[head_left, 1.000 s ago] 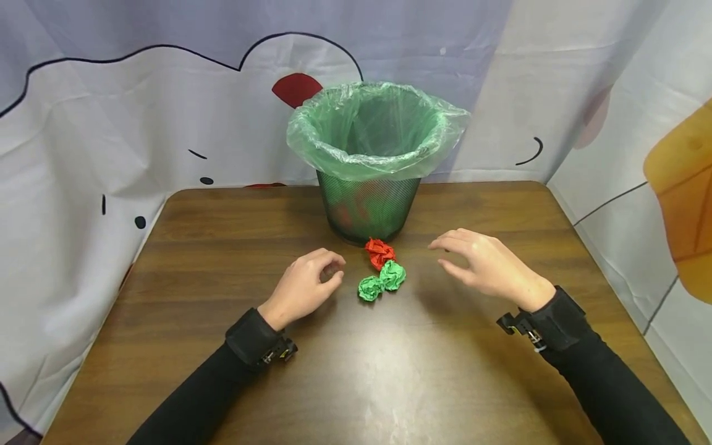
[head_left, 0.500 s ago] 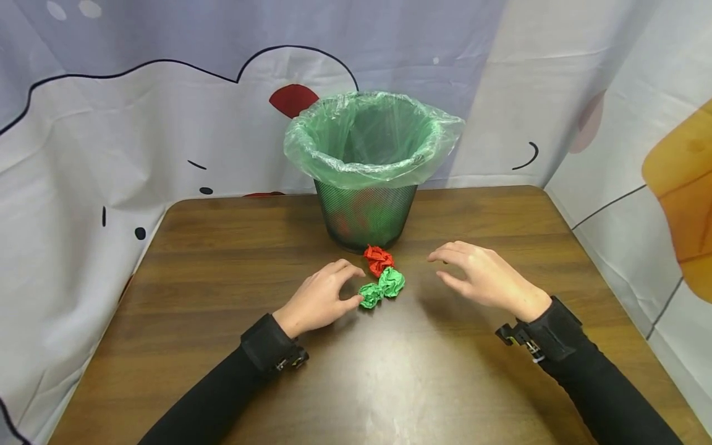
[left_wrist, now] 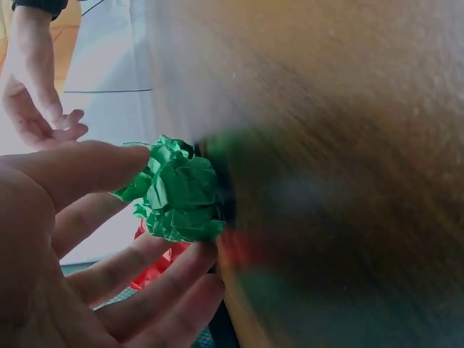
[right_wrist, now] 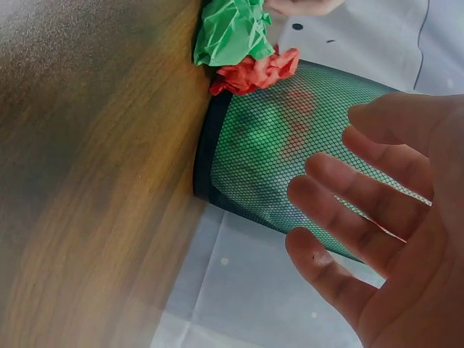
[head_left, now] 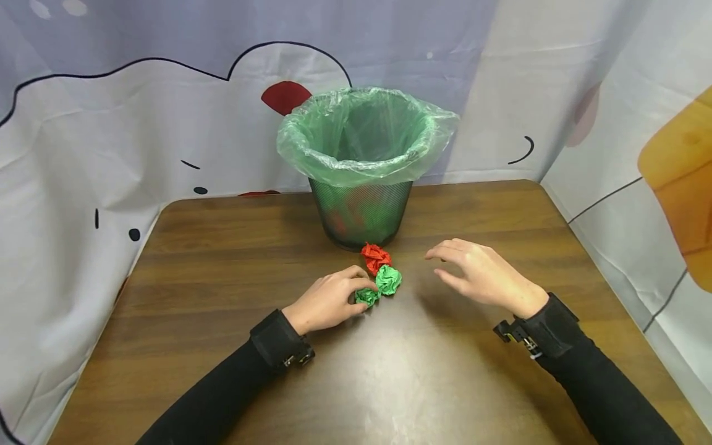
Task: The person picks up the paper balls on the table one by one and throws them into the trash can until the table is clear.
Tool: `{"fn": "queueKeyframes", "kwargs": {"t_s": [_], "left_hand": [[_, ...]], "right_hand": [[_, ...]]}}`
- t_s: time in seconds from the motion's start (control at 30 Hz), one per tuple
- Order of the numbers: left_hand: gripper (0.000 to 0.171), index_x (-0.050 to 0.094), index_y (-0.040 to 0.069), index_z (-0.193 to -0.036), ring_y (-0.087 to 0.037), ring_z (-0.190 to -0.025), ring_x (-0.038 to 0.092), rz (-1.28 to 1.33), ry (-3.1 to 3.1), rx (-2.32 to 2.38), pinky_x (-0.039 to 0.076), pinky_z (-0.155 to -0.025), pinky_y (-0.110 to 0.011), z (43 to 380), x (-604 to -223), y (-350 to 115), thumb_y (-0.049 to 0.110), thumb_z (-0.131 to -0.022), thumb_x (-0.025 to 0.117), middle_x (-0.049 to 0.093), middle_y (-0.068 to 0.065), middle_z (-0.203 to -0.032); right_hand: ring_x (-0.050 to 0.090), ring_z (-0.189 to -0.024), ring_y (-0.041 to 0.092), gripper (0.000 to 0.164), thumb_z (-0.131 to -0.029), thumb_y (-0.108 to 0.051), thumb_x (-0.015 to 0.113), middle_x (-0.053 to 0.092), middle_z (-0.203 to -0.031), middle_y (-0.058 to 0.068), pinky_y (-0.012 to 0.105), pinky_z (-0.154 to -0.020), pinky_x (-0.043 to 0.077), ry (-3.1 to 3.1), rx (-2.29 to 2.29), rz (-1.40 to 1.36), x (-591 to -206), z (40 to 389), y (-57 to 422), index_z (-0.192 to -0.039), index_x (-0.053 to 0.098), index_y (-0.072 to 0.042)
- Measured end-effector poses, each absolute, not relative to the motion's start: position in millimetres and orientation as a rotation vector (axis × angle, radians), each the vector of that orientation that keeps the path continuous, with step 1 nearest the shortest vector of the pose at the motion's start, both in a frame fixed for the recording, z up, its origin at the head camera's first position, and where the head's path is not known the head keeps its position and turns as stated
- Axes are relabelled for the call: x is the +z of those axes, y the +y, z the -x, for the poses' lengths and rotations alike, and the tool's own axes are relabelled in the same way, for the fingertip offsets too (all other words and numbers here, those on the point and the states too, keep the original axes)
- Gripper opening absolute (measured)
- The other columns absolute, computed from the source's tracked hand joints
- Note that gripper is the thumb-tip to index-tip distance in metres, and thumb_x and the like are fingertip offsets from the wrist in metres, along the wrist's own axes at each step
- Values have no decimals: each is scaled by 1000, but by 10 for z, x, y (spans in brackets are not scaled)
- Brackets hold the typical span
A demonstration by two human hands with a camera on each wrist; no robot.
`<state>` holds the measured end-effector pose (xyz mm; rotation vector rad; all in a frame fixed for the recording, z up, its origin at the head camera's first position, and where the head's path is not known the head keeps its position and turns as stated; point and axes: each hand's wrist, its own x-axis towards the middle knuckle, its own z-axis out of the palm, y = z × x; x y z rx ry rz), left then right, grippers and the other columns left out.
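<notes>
My left hand (head_left: 330,300) is at the nearer green crumpled paper ball (head_left: 367,298), its thumb and fingers curled round the ball's left side. In the left wrist view, the thumb tip overlaps the green paper (left_wrist: 181,196) and the fingertips come up at its lower side. Against that ball lies a second green paper ball (head_left: 388,280), with a red crumpled paper ball (head_left: 376,258) just behind. My right hand (head_left: 483,275) hovers to the right of the balls, fingers apart and loosely bent, holding nothing.
A dark mesh wastebasket (head_left: 361,213) with a green plastic liner (head_left: 367,170) stands behind the balls. Red and green shapes show through its mesh. The wooden table (head_left: 222,247) is backed by a printed curtain (head_left: 139,136).
My left hand has moved right and forward from beside the paper balls, and its thumb and fingers have come round the nearer green one. The right hand has hardly moved.
</notes>
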<state>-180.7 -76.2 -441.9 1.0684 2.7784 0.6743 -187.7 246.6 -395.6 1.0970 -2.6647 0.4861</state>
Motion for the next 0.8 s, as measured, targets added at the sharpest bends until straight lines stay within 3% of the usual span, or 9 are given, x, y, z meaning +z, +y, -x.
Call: {"fn": "queueKeyframes", "kwargs": {"t_s": [0.13,0.43,0.8], "left_hand": [[32,71,26,-122,-9,-95,63,-1040,2773,667,50,-75,-28,1807,-4421,-755,19,-91,71,60,7,-121],[27,73,22,-117,-9,-106,65,-1006,2773,733,53,-90,-33,1814,-4434,-760,15,-91,70,65,8,-117],[19,73,21,-104,-9,-91,64,-1019,2827,868,52,-81,-31,1791,-4390,-852,11,-91,64,66,9,-105]], "right_hand": [[65,-108,15,27,-94,-22,69,69,-116,-4,40,-87,55,-2668,481,-1095,-3942,1895,2477,-120,69,-17],[66,-106,15,27,-94,-22,69,70,-115,-2,40,-85,56,-2668,488,-1093,-3958,1897,2486,-120,70,-16],[66,-104,14,27,-94,-22,69,70,-115,-2,39,-82,56,-2676,489,-1087,-3961,1888,2503,-121,69,-17]]}}
